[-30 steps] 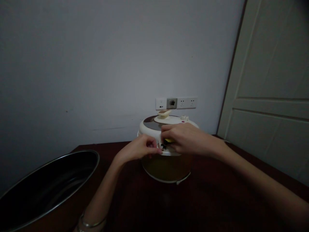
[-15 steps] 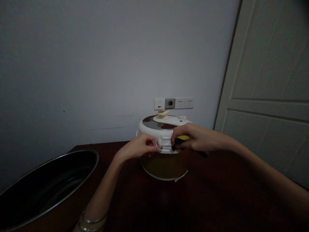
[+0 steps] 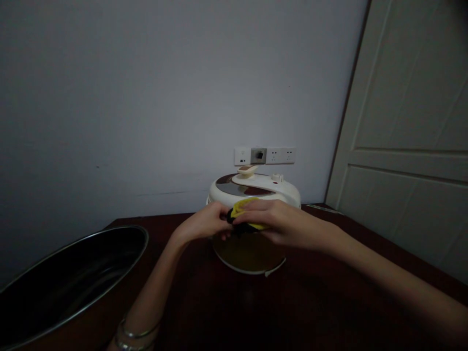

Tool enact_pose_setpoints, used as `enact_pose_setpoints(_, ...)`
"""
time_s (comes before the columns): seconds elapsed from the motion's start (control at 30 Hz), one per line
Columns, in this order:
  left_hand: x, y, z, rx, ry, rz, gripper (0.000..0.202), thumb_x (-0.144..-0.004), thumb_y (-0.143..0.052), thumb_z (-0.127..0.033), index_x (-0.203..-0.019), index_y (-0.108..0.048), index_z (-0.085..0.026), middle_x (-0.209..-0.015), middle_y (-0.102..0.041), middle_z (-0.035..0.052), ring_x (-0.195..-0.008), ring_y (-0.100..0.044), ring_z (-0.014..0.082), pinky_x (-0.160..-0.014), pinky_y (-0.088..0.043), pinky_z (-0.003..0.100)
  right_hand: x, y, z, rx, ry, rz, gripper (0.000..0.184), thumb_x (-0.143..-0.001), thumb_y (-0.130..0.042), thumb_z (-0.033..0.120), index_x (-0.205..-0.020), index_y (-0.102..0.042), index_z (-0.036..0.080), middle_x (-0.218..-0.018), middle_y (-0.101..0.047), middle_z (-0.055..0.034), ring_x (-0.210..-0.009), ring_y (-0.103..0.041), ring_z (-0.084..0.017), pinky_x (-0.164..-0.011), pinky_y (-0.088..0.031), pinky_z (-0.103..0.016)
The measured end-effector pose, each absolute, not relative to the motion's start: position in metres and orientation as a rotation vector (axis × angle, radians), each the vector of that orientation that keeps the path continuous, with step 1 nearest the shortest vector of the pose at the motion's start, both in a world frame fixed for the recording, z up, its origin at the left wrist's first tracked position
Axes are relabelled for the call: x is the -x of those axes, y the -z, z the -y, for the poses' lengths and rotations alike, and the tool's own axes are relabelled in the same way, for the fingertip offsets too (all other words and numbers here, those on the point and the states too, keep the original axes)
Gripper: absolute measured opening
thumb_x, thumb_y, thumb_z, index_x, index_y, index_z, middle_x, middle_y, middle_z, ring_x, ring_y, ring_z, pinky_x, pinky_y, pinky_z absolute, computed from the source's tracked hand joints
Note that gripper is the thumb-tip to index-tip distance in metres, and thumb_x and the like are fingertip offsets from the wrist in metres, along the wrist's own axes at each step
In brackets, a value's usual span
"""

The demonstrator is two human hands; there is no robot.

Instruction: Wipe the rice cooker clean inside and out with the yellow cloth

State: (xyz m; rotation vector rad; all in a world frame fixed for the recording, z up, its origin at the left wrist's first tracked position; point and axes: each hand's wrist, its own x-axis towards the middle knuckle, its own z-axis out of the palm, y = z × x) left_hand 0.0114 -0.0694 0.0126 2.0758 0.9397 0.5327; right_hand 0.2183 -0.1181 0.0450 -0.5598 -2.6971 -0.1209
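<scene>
An electric pressure cooker [image 3: 219, 187] with a white lid and a brownish-gold body stands on the dark red table. My right hand [image 3: 278, 222] is closed on a folded yellow and black cloth [image 3: 243, 206] in front of the cooker's white front band. My left hand [image 3: 204, 222] is at the left of that band, its fingers curled by the cloth's left end. What those fingers hold, if anything, is hidden. Both hands and the cloth cover most of the cooker's front.
A large dark pot [image 3: 139, 243] with a metal rim stands at the left. Wall sockets [image 3: 281, 155] are behind the cooker, and a pale panelled door [image 3: 409, 161] is at the right. A thin strip [image 3: 323, 208] lies near the table's back edge.
My right hand has moved left with the cloth, across the cooker's front band towards my left hand. More yellow shows now. My left hand has stayed almost in place.
</scene>
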Motion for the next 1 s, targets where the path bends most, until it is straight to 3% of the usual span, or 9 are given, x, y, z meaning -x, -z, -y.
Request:
enact_pose_setpoints(0.27, -0.011, -0.013, 0.072, -2.107, -0.531, -0.938, 0.014, -0.075, -0.056, -0.026, -0.073, -0.062, -0.013, -0.061, -0.06, 0.0, -0.053, -0.056, 0.01, -0.052, -0.045, 0.022, -0.236, -0.028, 0.118, 0.508, 0.308, 2.635, 0.045, -0.081, -0.045, 0.001, -0.122, -0.055, 0.016, -0.12, -0.059, -0.0118, -0.111, -0.055, -0.019, -0.09, -0.048, -0.037)
enact_pose_setpoints(0.47, -0.013, -0.015, 0.073, -2.143, -0.542, -0.962, 0.029, -0.075, -0.064, -0.041, -0.066, -0.06, -0.013, -0.056, -0.058, 0.0005, -0.051, -0.055, 0.0099, -0.047, -0.041, 0.02, -0.261, -0.016, 0.13, 0.584, 0.257, 2.487, 0.043, -0.084, -0.041, 0.002, -0.123, -0.053, 0.018, -0.109, -0.064, -0.0104, -0.099, -0.061, -0.015, -0.079, -0.052, -0.03)
enact_pose_setpoints(0.77, -0.011, -0.011, 0.067, -2.082, -0.515, -0.959, 0.012, -0.074, -0.057, -0.023, -0.077, -0.062, -0.012, -0.062, -0.061, 0.0003, -0.052, -0.057, 0.01, -0.049, -0.043, 0.021, -0.221, -0.03, 0.123, 0.569, 0.412, 2.648, 0.043, -0.078, -0.048, 0.002, -0.116, -0.057, 0.017, -0.109, -0.064, -0.0106, -0.093, -0.062, -0.018, -0.076, -0.051, -0.031)
enact_pose_setpoints(1.0, -0.011, -0.01, 0.067, -2.087, -0.537, -0.988, 0.033, -0.072, -0.065, -0.045, -0.069, -0.061, -0.012, -0.057, -0.06, 0.0017, -0.053, -0.057, 0.0108, -0.05, -0.042, 0.021, -0.251, -0.017, 0.133, 0.641, 0.495, 2.542, 0.044, -0.078, -0.046, 0.002, -0.118, -0.056, 0.018, -0.107, -0.066, -0.0099, -0.087, -0.064, -0.016, -0.07, -0.053, -0.029)
